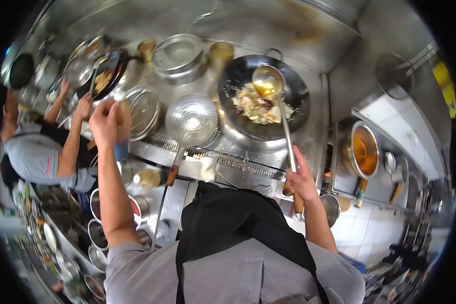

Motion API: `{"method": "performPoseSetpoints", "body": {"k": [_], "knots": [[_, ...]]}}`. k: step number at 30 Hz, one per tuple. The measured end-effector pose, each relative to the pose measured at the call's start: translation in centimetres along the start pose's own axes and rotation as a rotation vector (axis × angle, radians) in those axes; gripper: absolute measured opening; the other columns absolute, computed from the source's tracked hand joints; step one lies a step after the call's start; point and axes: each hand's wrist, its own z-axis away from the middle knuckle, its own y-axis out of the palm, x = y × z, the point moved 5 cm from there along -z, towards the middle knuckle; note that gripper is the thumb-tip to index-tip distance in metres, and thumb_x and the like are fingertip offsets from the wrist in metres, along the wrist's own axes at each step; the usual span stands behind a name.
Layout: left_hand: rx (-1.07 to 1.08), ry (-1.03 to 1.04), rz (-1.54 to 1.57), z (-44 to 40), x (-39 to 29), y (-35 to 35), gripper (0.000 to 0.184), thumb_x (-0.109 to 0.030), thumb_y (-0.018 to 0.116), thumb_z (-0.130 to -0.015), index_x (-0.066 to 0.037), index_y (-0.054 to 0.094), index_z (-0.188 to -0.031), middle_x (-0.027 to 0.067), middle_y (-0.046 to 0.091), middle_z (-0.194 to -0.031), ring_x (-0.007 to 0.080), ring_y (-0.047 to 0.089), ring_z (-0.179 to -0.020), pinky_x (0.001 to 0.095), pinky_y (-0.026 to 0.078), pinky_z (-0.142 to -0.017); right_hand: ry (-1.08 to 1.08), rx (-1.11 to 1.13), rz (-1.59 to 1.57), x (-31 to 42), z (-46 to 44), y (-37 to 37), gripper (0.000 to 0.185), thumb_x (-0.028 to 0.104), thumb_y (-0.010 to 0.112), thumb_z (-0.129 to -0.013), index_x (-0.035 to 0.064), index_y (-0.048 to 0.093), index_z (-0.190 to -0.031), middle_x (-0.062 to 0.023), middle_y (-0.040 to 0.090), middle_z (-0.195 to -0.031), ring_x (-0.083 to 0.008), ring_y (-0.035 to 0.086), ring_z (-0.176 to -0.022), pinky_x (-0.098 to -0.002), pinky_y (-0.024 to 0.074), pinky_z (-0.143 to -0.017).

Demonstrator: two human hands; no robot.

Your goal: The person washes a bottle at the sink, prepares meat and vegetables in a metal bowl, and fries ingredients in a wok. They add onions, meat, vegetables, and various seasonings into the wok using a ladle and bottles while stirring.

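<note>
My right hand (304, 181) is closed round the handle of a long metal ladle (286, 124), one finger stretched along it. The ladle's bowl holds yellow liquid and hangs over a black wok (298, 96). Inside the wok lies chopped, pale mixed food (258, 107) with darker bits. My left hand (104, 124) is raised at the left with its fingers curled together; what is in them is hidden. Right beside it is a bottle-like thing (123, 124), brownish above and blue below; I cannot tell whether the hand grips it.
A perforated strainer (191, 119) with a wooden handle lies left of the wok. Behind it stands a round metal pot (177, 54). A pot of orange-brown liquid (365, 149) is at the right. At far left, a co-worker (38, 154) handles another pan (111, 76).
</note>
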Motion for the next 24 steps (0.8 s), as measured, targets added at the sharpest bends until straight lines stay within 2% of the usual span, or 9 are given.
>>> {"method": "performPoseSetpoints", "body": {"k": [2,4,6,8,13,18,20,22,24], "knots": [[0.251,0.1,-0.098,-3.4,-7.3,6.3,0.015,-0.017,0.066,-0.083,-0.004,0.069,-0.089,0.0127,0.068,-0.077,0.0216,0.065,-0.068,0.0335,0.05,-0.065,0.01,-0.012,-0.034,-0.6,0.9,-0.2,0.081,-0.007,0.048,-0.084,0.0188,0.014,-0.153,-0.0001,0.047,-0.065,-0.0083,0.042,-0.042,-0.0242,0.0378,-0.039],[0.551,0.28,-0.363,-3.1,-15.8,13.4,0.019,-0.02,0.063,-0.077,-0.008,0.07,-0.091,0.0175,0.068,-0.087,0.0359,0.066,-0.081,0.0442,0.052,-0.074,0.043,0.009,-0.04,-0.4,2.2,0.1,0.08,-0.006,0.048,-0.086,0.0187,0.013,-0.153,-0.0012,0.048,-0.067,-0.0096,0.044,-0.042,-0.0249,0.039,-0.039],[0.8,0.536,-0.667,-1.6,-20.9,21.1,0.021,-0.016,0.057,-0.081,-0.01,0.07,-0.097,0.0148,0.069,-0.1,0.0315,0.067,-0.096,0.0431,0.052,-0.082,0.039,0.039,-0.102,-1.0,2.9,-0.1,0.08,-0.006,0.048,-0.086,0.0184,0.013,-0.153,-0.002,0.049,-0.069,-0.0102,0.045,-0.042,-0.0252,0.0395,-0.039],[0.856,0.748,-0.734,-0.3,-21.8,28.8,0.023,-0.017,0.056,-0.08,-0.011,0.07,-0.098,0.0151,0.069,-0.101,0.031,0.067,-0.097,0.0442,0.05,-0.085,0.034,0.048,-0.093,-1.0,3.9,0.0,0.08,-0.006,0.047,-0.086,0.0175,0.012,-0.153,-0.0027,0.049,-0.067,-0.0112,0.047,-0.042,-0.0253,0.0404,-0.04],[0.9,0.83,-0.709,3.5,-26.3,37.1,0.022,-0.016,0.056,-0.083,-0.011,0.07,-0.099,0.0144,0.069,-0.106,0.0291,0.067,-0.099,0.0472,0.044,-0.094,0.028,0.027,-0.136,-0.8,5.5,-0.1,0.079,-0.006,0.047,-0.087,0.0167,0.012,-0.153,-0.0009,0.047,-0.064,-0.0098,0.044,-0.041,-0.0242,0.0397,-0.04],[0.783,0.834,-0.669,2.5,-26.6,39.1,0.022,-0.024,0.062,-0.082,-0.011,0.071,-0.097,0.0142,0.07,-0.101,0.0284,0.067,-0.097,0.0462,0.045,-0.091,0.051,-0.013,-0.077,-1.2,5.0,-0.8,0.077,-0.005,0.048,-0.088,0.0158,0.013,-0.153,0.0004,0.046,-0.065,-0.0088,0.043,-0.042,-0.0242,0.0384,-0.04],[0.885,0.576,-0.435,1.7,-26.4,36.0,0.02,-0.026,0.061,-0.084,-0.014,0.071,-0.096,0.0122,0.07,-0.099,0.0298,0.065,-0.099,0.048,0.043,-0.093,0.051,-0.004,-0.094,-1.2,4.6,-1.2,0.077,-0.004,0.048,-0.088,0.0156,0.013,-0.153,-0.0003,0.046,-0.066,-0.009,0.043,-0.043,-0.0245,0.0384,-0.041],[0.768,0.536,-0.285,1.2,-22.9,35.0,0.021,-0.03,0.069,-0.078,-0.014,0.072,-0.091,0.0115,0.071,-0.09,0.0315,0.066,-0.091,0.0445,0.047,-0.085,0.035,0.066,-0.327,-1.8,3.7,-1.9,0.076,-0.002,0.049,-0.088,0.0166,0.014,-0.153,-0.0012,0.046,-0.066,-0.0097,0.043,-0.043,-0.0249,0.0382,-0.041],[0.662,0.307,0.036,1.2,-19.7,32.6,0.021,-0.026,0.072,-0.077,-0.01,0.071,-0.089,0.0118,0.071,-0.085,0.0288,0.068,-0.08,0.0391,0.051,-0.074,0.022,0.104,-0.338,-5.2,1.4,-3.1,0.076,0.001,0.05,-0.089,0.0176,0.013,-0.153,-0.0032,0.05,-0.068,-0.0113,0.045,-0.043,-0.0268,0.0402,-0.042]]}}
